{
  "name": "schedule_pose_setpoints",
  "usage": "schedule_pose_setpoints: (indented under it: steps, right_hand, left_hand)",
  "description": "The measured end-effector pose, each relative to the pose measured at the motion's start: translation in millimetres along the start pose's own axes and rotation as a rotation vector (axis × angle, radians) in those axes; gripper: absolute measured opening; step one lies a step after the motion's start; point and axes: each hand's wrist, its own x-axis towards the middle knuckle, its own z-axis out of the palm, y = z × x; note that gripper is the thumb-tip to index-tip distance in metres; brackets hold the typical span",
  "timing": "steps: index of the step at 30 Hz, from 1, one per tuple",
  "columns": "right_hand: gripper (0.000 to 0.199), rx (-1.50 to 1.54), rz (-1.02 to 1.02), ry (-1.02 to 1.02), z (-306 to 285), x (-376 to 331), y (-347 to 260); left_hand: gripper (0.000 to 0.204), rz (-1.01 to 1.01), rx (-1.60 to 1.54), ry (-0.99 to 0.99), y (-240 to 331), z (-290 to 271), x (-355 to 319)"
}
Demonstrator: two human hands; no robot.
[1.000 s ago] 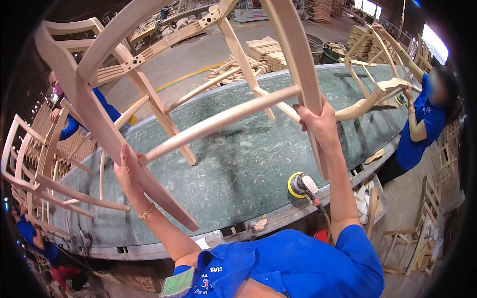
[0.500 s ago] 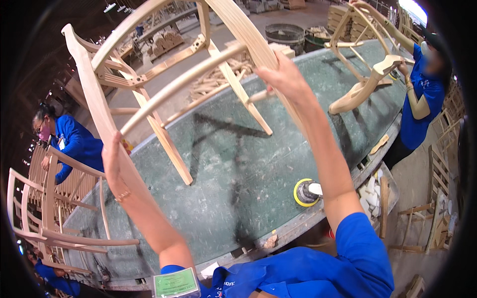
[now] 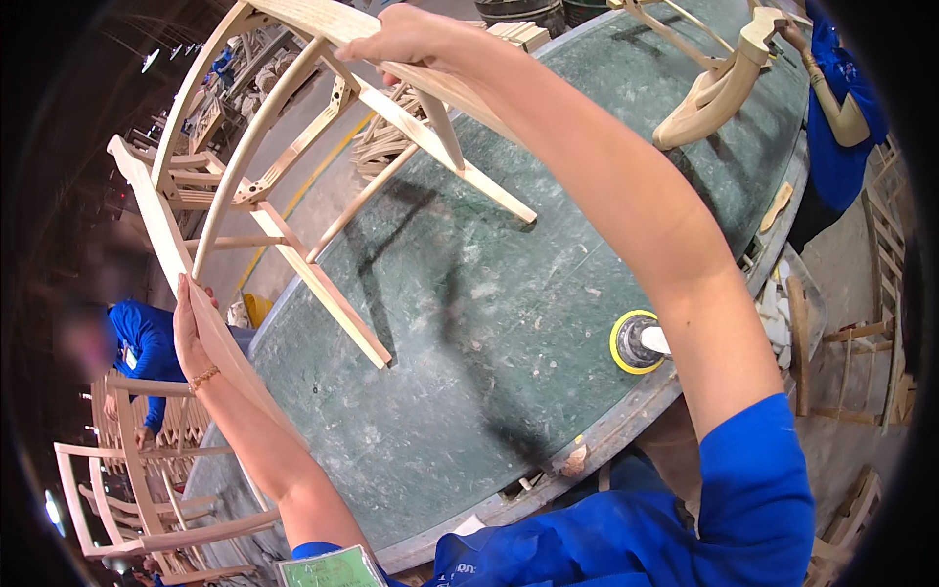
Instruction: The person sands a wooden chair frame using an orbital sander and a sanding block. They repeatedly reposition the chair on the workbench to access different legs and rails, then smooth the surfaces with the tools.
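A pale, unfinished wooden chair frame [image 3: 323,290] is tilted up in front of me, with two legs slanting down toward the green tabletop. My left hand [image 3: 189,331] is pressed along its left long rail, fingers pointing up and mostly hidden behind the wood. Higher up, my right hand [image 3: 416,41] is wrapped over the right long rail. Curved crosspieces and thin rods join the two sides between my hands. Beside my right forearm, a yellow-rimmed disc sander [image 3: 636,342] rests near the table's close edge, touched by neither hand.
The long green worktable [image 3: 548,323] curves away to the far right. Another person [image 3: 841,108] handles a second chair frame [image 3: 719,93] there. At left, a person [image 3: 147,338] in blue stands behind more chair frames [image 3: 132,470]. Loose wooden parts [image 3: 381,147] are piled beyond the table.
The chair frame has turned, its right side swinging up and to the left. My right hand has moved with it, far to the left and up; my left hand has shifted slightly left.
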Motion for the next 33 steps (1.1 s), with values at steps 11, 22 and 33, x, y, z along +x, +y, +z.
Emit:
schedule_pose_setpoints:
  steps: [11,22,33]
  right_hand:
    - [0.049,-0.06,0.11,0.043,1,26,-2]
    - [0.044,0.053,0.145,0.021,9,36,2]
    - [0.043,0.038,0.183,0.063,6,16,-3]
  left_hand:
    - [0.043,-0.056,-0.08,0.103,-3,11,32]
    - [0.048,-0.046,-0.033,0.026,-5,-8,49]
    - [0.052,-0.031,0.019,0.11,-4,7,33]
